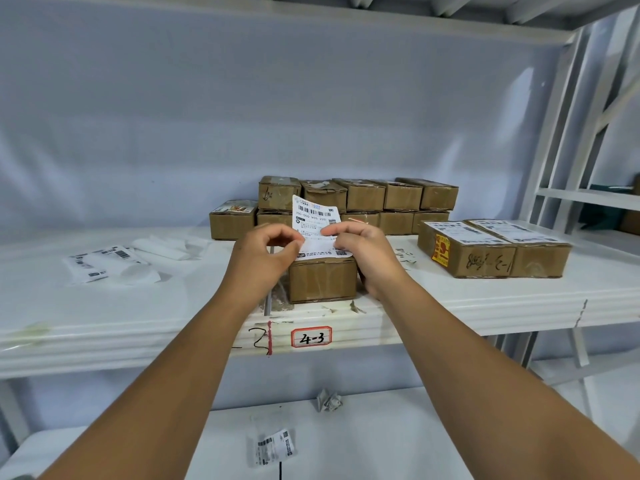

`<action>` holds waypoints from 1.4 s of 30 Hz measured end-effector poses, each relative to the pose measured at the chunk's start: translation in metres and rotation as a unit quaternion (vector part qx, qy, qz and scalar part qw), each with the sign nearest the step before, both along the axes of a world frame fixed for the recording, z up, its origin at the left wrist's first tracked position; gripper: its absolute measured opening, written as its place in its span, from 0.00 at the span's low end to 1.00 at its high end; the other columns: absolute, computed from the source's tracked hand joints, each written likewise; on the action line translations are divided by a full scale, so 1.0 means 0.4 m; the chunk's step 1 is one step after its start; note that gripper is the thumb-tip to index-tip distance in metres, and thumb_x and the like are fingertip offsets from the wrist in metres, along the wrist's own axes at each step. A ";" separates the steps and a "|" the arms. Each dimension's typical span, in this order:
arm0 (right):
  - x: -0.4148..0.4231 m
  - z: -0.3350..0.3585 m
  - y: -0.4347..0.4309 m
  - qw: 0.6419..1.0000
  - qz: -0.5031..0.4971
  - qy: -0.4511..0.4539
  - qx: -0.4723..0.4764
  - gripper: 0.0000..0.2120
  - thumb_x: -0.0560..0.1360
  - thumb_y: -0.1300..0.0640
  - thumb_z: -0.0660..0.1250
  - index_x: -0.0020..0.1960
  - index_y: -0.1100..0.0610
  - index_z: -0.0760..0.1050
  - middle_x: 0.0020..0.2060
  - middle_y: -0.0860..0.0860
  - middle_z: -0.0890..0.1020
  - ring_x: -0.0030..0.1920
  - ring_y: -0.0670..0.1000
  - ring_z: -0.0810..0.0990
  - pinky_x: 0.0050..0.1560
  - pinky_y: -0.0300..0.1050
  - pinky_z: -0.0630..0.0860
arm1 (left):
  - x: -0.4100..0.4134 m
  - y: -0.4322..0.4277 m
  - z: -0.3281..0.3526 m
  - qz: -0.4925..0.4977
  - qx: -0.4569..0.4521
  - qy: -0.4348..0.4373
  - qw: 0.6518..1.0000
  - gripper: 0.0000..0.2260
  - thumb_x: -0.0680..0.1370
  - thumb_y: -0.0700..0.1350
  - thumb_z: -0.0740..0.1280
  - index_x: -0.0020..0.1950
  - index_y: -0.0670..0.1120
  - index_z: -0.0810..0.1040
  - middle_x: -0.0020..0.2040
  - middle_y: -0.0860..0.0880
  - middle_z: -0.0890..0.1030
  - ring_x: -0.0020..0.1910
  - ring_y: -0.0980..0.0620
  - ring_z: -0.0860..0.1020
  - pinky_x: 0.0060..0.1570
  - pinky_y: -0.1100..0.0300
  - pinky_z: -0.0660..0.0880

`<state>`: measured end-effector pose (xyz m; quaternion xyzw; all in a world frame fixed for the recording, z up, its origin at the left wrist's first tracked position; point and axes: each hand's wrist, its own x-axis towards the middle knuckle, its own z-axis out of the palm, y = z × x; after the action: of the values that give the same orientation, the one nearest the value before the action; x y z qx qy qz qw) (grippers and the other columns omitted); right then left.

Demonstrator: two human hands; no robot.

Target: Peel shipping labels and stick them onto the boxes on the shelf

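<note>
A white shipping label (316, 220) with a barcode stands upright in front of me, held just above a small brown cardboard box (322, 279) near the shelf's front edge. My left hand (268, 252) pinches the label's lower left part. My right hand (360, 247) pinches its right side, fingers curled. The label's lower edge rests on or just over the box top; my fingers hide the contact. Two boxes (491, 249) at the right carry labels on top. A stack of unlabelled brown boxes (360, 202) sits behind.
Loose labels and white backing strips (114, 263) lie on the white shelf (104, 306) at the left. A red-framed tag "4-3" (311, 337) marks the shelf edge. On the lower shelf lie a crumpled paper (329, 400) and a label (275, 445). Shelf uprights (568, 133) stand at the right.
</note>
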<state>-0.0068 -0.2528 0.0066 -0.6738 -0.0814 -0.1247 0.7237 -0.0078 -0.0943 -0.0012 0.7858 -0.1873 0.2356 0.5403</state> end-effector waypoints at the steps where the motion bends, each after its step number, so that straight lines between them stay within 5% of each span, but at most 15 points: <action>1: -0.001 0.000 -0.001 1.000 -0.002 -0.003 -0.008 0.13 0.74 0.70 0.60 0.43 0.59 0.81 0.46 0.47 0.81 0.46 0.49 0.81 0.37 0.39 0.79 | 0.003 -0.001 -0.001 0.002 0.004 0.001 1.000 0.04 0.76 0.42 0.68 0.43 0.50 0.80 0.49 0.54 0.80 0.48 0.60 0.77 0.40 0.73 0.70; 9: 0.006 -0.006 -0.002 0.998 -0.004 0.052 -0.029 0.13 0.71 0.65 0.61 0.43 0.53 0.83 0.47 0.57 0.83 0.41 0.54 0.80 0.36 0.42 0.76 | 0.021 0.004 -0.008 -0.004 -0.001 0.018 1.000 0.09 0.75 0.41 0.67 0.40 0.54 0.81 0.51 0.51 0.77 0.45 0.62 0.74 0.43 0.72 0.67; 16: 0.009 -0.002 0.000 0.996 -0.030 0.082 0.018 0.12 0.72 0.65 0.62 0.45 0.54 0.83 0.45 0.56 0.84 0.41 0.55 0.80 0.38 0.44 0.76 | 0.032 0.000 -0.011 0.012 0.021 0.014 1.000 0.10 0.78 0.41 0.64 0.46 0.53 0.82 0.56 0.55 0.75 0.56 0.58 0.70 0.45 0.74 0.65; 23: 0.028 -0.010 -0.008 0.993 -0.037 0.092 0.065 0.10 0.76 0.64 0.62 0.51 0.58 0.81 0.41 0.56 0.84 0.38 0.53 0.81 0.34 0.41 0.78 | 0.053 -0.002 0.001 -0.115 -0.003 0.112 0.987 0.16 0.79 0.39 0.58 0.49 0.56 0.82 0.55 0.61 0.76 0.54 0.63 0.73 0.54 0.66 0.70; 28: 0.051 -0.009 -0.013 0.993 -0.010 0.110 0.034 0.13 0.75 0.63 0.59 0.54 0.54 0.80 0.46 0.57 0.84 0.43 0.55 0.81 0.42 0.46 0.77 | 0.102 0.002 0.021 -0.116 0.015 0.166 0.979 0.10 0.78 0.42 0.63 0.55 0.53 0.80 0.59 0.50 0.78 0.57 0.52 0.76 0.63 0.54 0.70; 34: 0.102 0.009 -0.021 0.986 0.048 0.154 -0.048 0.13 0.73 0.60 0.61 0.51 0.45 0.78 0.55 0.56 0.81 0.58 0.57 0.79 0.61 0.51 0.74 | 0.129 0.001 0.003 -0.083 0.034 0.124 0.988 0.12 0.79 0.44 0.62 0.62 0.50 0.76 0.66 0.50 0.72 0.63 0.53 0.70 0.64 0.59 0.65; 38: 0.108 0.002 -0.048 0.984 0.096 0.133 -0.071 0.20 0.74 0.56 0.68 0.65 0.47 0.72 0.55 0.52 0.81 0.55 0.52 0.80 0.54 0.45 0.76 | 0.131 0.006 -0.005 -0.079 0.036 0.112 0.990 0.14 0.80 0.44 0.61 0.66 0.48 0.74 0.68 0.51 0.69 0.62 0.57 0.68 0.60 0.62 0.62; 42: 0.093 0.001 -0.067 0.979 0.138 0.126 -0.080 0.28 0.71 0.54 0.72 0.69 0.47 0.68 0.58 0.50 0.79 0.57 0.50 0.78 0.52 0.43 0.75 | 0.132 0.010 -0.007 -0.074 0.036 0.107 0.991 0.14 0.80 0.45 0.61 0.65 0.49 0.75 0.69 0.51 0.69 0.66 0.54 0.68 0.66 0.58 0.63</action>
<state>0.0304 -0.2797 0.0070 -0.7220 -0.0914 0.0686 0.6824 0.0449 -0.0905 -0.0040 0.8095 -0.1941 0.1027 0.5446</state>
